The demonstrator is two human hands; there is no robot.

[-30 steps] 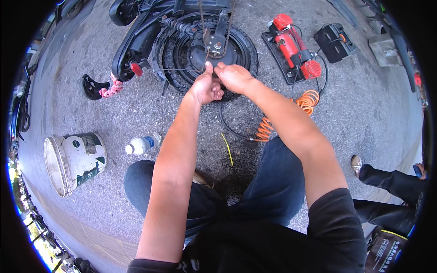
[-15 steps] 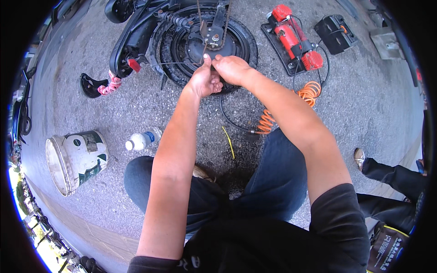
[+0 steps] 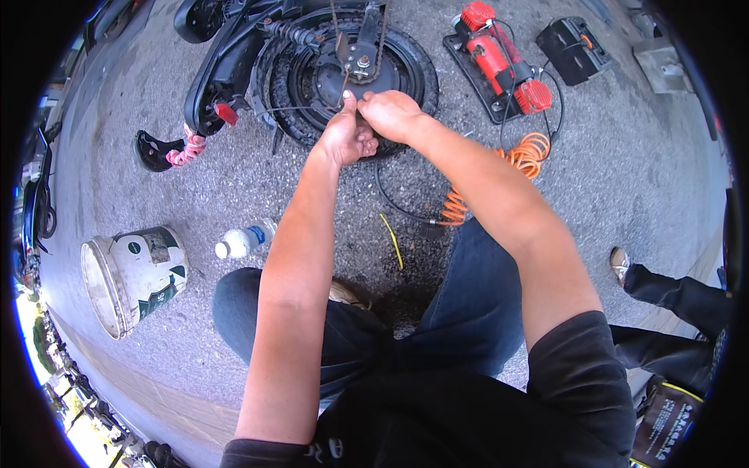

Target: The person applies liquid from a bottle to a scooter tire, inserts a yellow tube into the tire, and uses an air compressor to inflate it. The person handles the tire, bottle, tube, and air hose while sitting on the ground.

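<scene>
In front of the wheel (image 3: 425, 72) of a motorbike or scooter lying on its side, my two hands meet. The fingers of my left hand (image 3: 348, 136) are curled and its thumb points up. A thin cable (image 3: 300, 108) runs from the left into that hand, and a thin brownish strand comes down from the hub (image 3: 363, 62) to the thumb. Pressed against it from the right is my right hand (image 3: 392, 115), fingers pinched together; what sits between them is hidden. A chain (image 3: 383, 35) passes over the hub.
A red air compressor (image 3: 491, 58) with a coiled orange hose (image 3: 527, 154) and a black box (image 3: 575, 53) stand at the right. Left are a white bucket (image 3: 140, 273) and a plastic bottle (image 3: 243, 238). A yellow strip (image 3: 392, 242) lies between my knees. Another person's leg (image 3: 671, 300) shows at right.
My hands stay together at the same spot by the wheel. The whole view has shifted slightly; little else differs.
</scene>
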